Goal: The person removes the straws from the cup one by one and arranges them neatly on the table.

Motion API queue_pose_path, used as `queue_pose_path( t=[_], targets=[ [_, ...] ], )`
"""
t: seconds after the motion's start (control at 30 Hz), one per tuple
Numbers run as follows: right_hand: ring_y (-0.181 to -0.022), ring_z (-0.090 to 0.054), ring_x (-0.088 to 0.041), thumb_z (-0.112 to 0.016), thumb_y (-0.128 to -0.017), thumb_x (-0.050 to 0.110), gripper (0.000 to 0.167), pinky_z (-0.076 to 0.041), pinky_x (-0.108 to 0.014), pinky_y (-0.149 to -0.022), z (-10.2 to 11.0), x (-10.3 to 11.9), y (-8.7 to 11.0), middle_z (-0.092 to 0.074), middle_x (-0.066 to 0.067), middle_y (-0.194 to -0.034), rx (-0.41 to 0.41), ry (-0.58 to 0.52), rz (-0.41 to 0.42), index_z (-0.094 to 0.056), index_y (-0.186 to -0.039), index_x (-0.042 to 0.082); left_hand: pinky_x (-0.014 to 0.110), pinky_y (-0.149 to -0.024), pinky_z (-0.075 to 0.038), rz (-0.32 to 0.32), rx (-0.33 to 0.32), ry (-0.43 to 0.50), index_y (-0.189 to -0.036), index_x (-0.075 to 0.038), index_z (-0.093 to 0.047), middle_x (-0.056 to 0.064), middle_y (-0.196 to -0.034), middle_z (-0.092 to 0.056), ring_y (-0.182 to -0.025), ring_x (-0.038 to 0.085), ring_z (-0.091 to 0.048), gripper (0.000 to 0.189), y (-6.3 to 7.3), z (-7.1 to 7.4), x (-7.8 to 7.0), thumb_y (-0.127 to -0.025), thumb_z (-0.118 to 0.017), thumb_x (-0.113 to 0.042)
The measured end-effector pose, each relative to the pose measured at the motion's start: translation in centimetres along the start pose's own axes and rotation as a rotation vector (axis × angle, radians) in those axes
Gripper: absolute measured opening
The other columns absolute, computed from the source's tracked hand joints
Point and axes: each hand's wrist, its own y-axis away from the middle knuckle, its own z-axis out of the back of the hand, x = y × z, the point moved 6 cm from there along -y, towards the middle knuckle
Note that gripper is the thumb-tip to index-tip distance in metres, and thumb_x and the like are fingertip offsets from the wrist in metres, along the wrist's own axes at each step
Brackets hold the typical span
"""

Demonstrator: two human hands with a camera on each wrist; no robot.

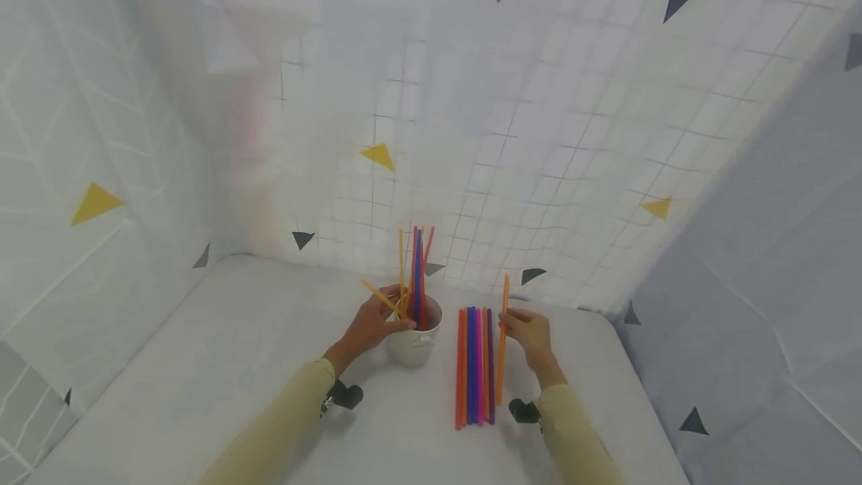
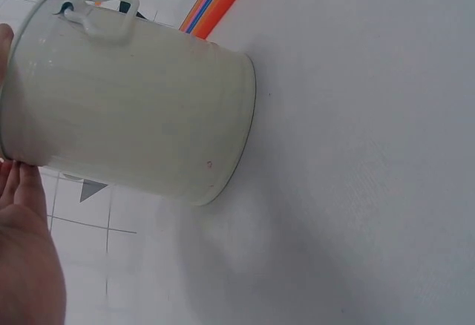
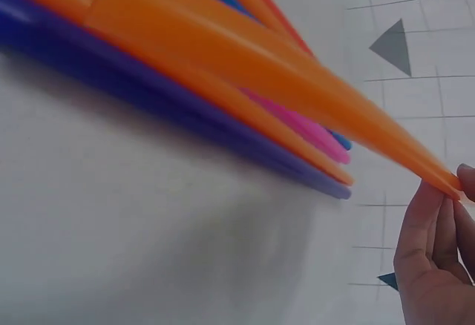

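Orange, probably light and easily bent, the straw in the head view is just right of the row of straws on the bench, best held mid-length; the right hand, angled inward, pinches it above there. Left wrist view: the left hand clasps the pail near its rim. Right wrist view: fingers and thumb clamp the straw.

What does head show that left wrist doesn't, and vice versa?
Head only: the upright straws in the white bucket, plus the pale yellow sleeves.
Left wrist only: small reddish marks low on the bucket's wall.
Both: the bucket, left hand, right hand (just a sliver in left wrist), straw row and orange straw pinched by the right hand.
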Motion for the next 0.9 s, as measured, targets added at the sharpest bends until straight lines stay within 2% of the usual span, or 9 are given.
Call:
queue_pose_path(
  t=[0.2, 0.33, 0.37, 0.47, 0.57, 0.73, 0.9],
  targets=[
    [-0.08, -0.071, -0.023, -0.074, -0.086, 0.008, 0.034, -0.059, -0.03, -0.074, -0.1, -1.6, 0.3, -0.07, -0.023, -0.099, -0.009, 0.053, -0.019, -0.065, -0.112, -0.012, 0.037, -0.103, -0.042, -0.019, -0.007, 0.009, -0.142, -0.009, -0.047, 0.008, -0.142, -0.05, -0.133, 0.026, -0.046, 0.074, 0.0, 0.0, -0.1, -0.078, -0.083, -0.015],
    [-0.083, -0.071, -0.024, -0.075, -0.086, 0.012, 0.036, -0.059, -0.031, -0.074, -0.1, -2.4, 0.6, -0.07, -0.023, -0.101, -0.024, 0.122, -0.036, -0.066, -0.112, -0.01, 0.04, -0.102, -0.042, -0.032, -0.013, -0.004, -0.141, -0.001, -0.046, 0.014, -0.141, -0.05, -0.132, 0.03, -0.047, 0.071, 0.5, 0.2, -1.8, -0.079, -0.081, -0.009],
    [-0.083, -0.071, -0.025, -0.075, -0.086, 0.013, 0.036, -0.059, -0.032, -0.074, -0.1, -2.5, 0.6, -0.07, -0.023, -0.101, -0.028, 0.141, -0.033, -0.066, -0.112, -0.009, 0.039, -0.102, -0.042, -0.031, -0.012, -0.005, -0.141, -0.002, -0.046, 0.013, -0.141, -0.051, -0.132, 0.03, -0.047, 0.071, 0.5, 0.2, -1.8, -0.079, -0.081, -0.01],
    [-0.084, -0.07, -0.025, -0.074, -0.087, 0.017, 0.037, -0.059, -0.034, -0.076, -0.1, -2.8, 0.8, -0.069, -0.023, -0.104, -0.037, 0.217, -0.042, -0.066, -0.114, -0.007, 0.036, -0.102, -0.043, -0.033, -0.002, 0.006, -0.141, -0.009, -0.047, 0.007, -0.142, -0.051, -0.133, 0.026, -0.046, 0.071, 0.5, 0.3, -1.6, -0.079, -0.082, -0.016],
    [-0.087, -0.069, -0.026, -0.073, -0.087, 0.021, 0.038, -0.058, -0.037, -0.078, 0.0, -3.1, 0.9, -0.069, -0.022, -0.106, -0.047, 0.291, -0.057, -0.067, -0.115, -0.004, 0.033, -0.102, -0.042, -0.025, 0.009, 0.012, -0.142, -0.016, -0.047, 0.001, -0.143, -0.05, -0.134, 0.021, -0.045, 0.074, -0.1, 0.1, -0.1, -0.078, -0.083, -0.024],
    [-0.094, -0.067, -0.029, -0.072, -0.088, 0.026, 0.039, -0.056, -0.041, -0.082, 0.1, -3.6, 1.1, -0.068, -0.021, -0.109, -0.051, 0.369, -0.082, -0.067, -0.115, -0.002, 0.035, -0.103, -0.042, -0.034, 0.007, 0.006, -0.142, -0.015, -0.047, 0.002, -0.142, -0.05, -0.134, 0.022, -0.046, 0.074, -0.1, 0.1, 0.1, -0.077, -0.084, -0.024],
    [-0.087, -0.068, -0.026, -0.073, -0.087, 0.024, 0.037, -0.058, -0.037, -0.075, -0.1, -4.0, 1.3, -0.07, -0.021, -0.104, -0.051, 0.371, -0.051, -0.069, -0.112, -0.004, 0.033, -0.103, -0.042, -0.041, 0.012, 0.009, -0.143, -0.011, -0.047, 0.002, -0.143, -0.05, -0.134, 0.022, -0.045, 0.077, -0.1, 0.2, 0.1, -0.077, -0.084, -0.026]
  ],
)
